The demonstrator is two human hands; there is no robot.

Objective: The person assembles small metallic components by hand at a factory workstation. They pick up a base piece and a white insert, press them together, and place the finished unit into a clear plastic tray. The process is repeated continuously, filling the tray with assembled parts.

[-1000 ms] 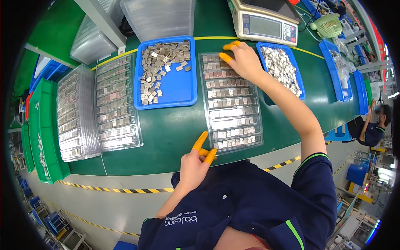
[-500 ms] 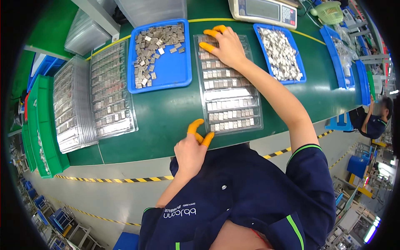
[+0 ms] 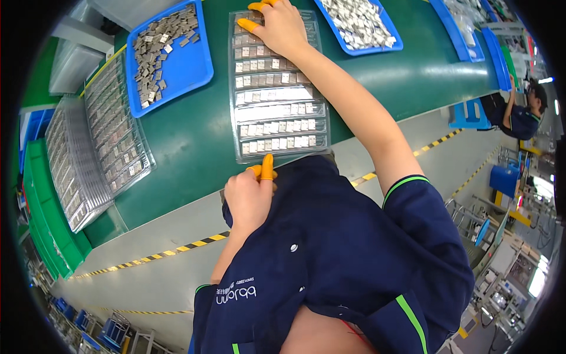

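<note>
A clear plastic tray (image 3: pixel 277 112) with rows of small grey metal parts lies on the green table in front of me. My right hand (image 3: pixel 276 25), with orange finger cots, rests flat on the tray's far end. My left hand (image 3: pixel 250 194) hangs at the near table edge, its orange-tipped fingers touching the tray's near rim. A blue bin (image 3: pixel 168 56) of loose grey parts sits left of the tray. Another blue bin (image 3: pixel 362 23) of parts lies to the right.
Stacks of clear filled trays (image 3: pixel 112 130) line the table's left side, beside green crates (image 3: pixel 44 224). Yellow-black tape (image 3: pixel 177 251) marks the floor below the table edge. Another person (image 3: pixel 522 115) in dark blue works at the far right.
The view has tilted down and closer. The clear tray sits nearer to me, with my right hand still on its far end and my left hand at its near rim.
</note>
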